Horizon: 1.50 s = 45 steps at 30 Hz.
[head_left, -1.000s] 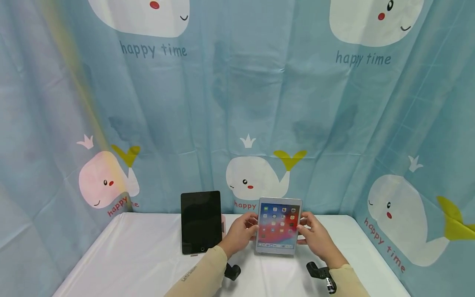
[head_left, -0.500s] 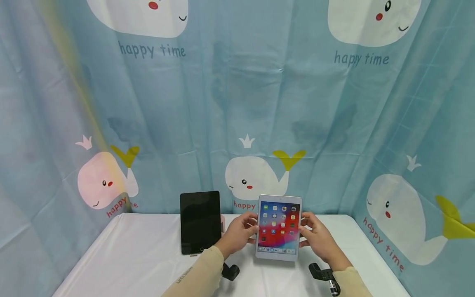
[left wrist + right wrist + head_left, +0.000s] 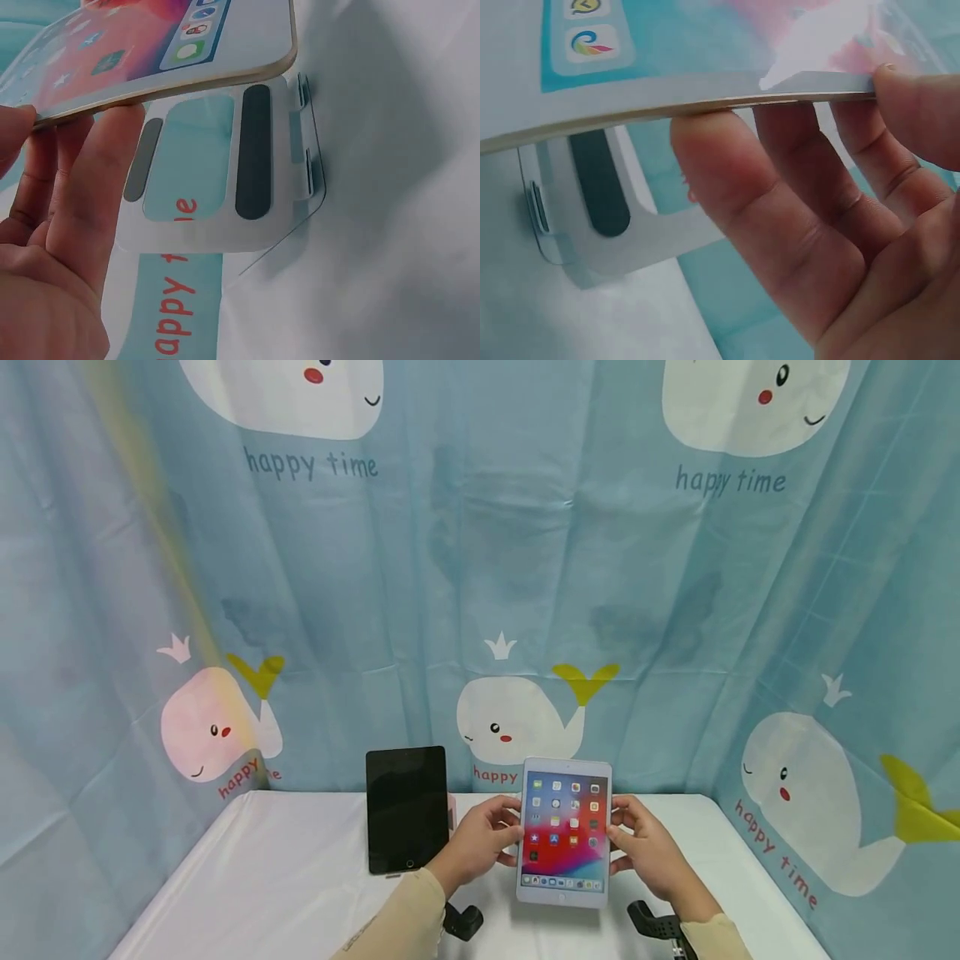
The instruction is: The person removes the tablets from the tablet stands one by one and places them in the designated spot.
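Note:
A white tablet point(image 3: 564, 835) with a lit screen of app icons is held upright and slightly tilted between both hands. My left hand point(image 3: 483, 842) pinches its left edge, thumb on the front and fingers behind. On the opposite edge my right hand point(image 3: 651, 843) grips it the same way. Behind the tablet, in the left wrist view, stands a white stand point(image 3: 262, 236) with dark grey pads point(image 3: 253, 150) and small front lips. The tablet is apart from that stand, with a gap between them. The right wrist view shows part of the stand point(image 3: 641, 251) too.
A black tablet point(image 3: 407, 810) with a dark screen leans upright at the left, beside my left forearm; something pink shows behind its right edge. The white table point(image 3: 300, 860) ends at a blue curtain point(image 3: 510, 568) printed with whales.
Both hands have drawn the white tablet downward and toward me, off the stand behind it. Its screen looks larger and clearer. The black tablet stays where it was.

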Motion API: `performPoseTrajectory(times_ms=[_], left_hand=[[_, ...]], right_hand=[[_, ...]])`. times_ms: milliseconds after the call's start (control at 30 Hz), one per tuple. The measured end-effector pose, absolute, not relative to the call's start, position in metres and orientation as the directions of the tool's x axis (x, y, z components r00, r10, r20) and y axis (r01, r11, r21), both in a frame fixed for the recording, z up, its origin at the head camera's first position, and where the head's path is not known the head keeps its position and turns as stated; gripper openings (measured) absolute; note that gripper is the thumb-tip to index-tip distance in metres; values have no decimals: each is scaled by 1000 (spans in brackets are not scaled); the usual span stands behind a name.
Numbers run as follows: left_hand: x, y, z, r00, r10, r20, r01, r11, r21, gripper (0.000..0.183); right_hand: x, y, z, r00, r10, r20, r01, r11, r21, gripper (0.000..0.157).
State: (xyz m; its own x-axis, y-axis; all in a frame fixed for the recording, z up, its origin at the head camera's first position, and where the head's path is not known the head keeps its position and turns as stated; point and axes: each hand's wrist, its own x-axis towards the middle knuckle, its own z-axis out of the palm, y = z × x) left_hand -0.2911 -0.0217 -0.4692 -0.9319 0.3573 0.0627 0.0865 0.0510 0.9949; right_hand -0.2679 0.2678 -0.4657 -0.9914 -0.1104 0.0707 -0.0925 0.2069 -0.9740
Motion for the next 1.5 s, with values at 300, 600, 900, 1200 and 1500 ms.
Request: performPoseTrajectory(times_ms=[300, 600, 900, 1200, 1500], left_hand=[[-285, -28, -472, -919, 393, 30, 14, -43, 999, 29], [-272, -29, -477, -904, 424, -46, -103, -114, 988, 28], [-253, -23, -472, -882, 454, -125, -203, -127, 971, 27], [-238, -12, -477, -866, 461, -195, -285, -135, 949, 24], [-225, 11, -486, -861, 449, -238, -328, -134, 935, 25]], right_hand=[[-258, 268, -460, -985, -172, 28, -54, 150, -987, 40], [-243, 276, -456, -947, -318, -42, 36, 26, -999, 44], [-230, 288, -465, -893, -441, -86, 162, -137, -977, 38], [-221, 300, -477, -866, -475, -155, 268, -181, -946, 34], [-211, 322, -485, -833, -519, -189, 321, -177, -930, 32]])
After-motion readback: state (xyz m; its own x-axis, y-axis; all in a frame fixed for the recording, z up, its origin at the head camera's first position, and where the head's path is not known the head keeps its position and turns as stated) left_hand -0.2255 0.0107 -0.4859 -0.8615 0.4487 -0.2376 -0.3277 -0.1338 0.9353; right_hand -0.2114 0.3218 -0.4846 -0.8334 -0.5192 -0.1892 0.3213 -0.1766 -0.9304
